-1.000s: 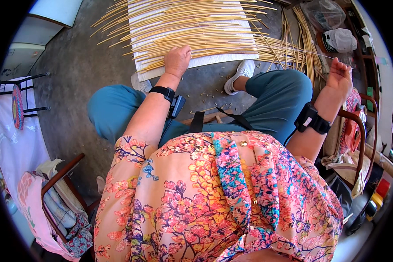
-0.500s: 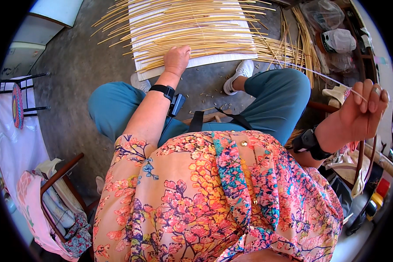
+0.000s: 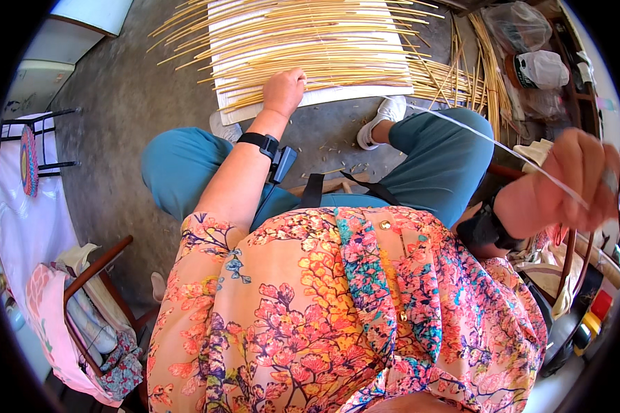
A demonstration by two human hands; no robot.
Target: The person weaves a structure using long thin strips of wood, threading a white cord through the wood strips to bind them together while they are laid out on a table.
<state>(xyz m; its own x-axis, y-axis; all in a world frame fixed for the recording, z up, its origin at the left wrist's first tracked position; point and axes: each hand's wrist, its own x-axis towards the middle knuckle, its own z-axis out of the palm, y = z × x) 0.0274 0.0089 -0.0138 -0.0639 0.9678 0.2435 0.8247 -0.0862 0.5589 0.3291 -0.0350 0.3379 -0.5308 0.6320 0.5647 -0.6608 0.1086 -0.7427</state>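
Thin yellow reed stalks (image 3: 317, 49) lie side by side in rows on a white sheet (image 3: 375, 91) on the floor. My left hand (image 3: 284, 91) is closed over the nearest stalks; its curled fingers hide what they grip. A white string (image 3: 486, 136) stretches from beside that hand, over my right knee, to my right hand (image 3: 565, 184). Held up at the far right, my right hand is closed on the string, slightly blurred by motion.
A bundle of loose stalks (image 3: 489, 65) lies right of the sheet, near plastic bags (image 3: 541, 70) by a shelf. At left stand a stool (image 3: 29, 160) and a wooden chair (image 3: 100, 272) with cloths. Cut bits litter the floor between my white shoes (image 3: 382, 124).
My right hand has turned and dropped slightly, and the string now hangs lower across my knee. My left hand stays in nearly the same place on the stalks.
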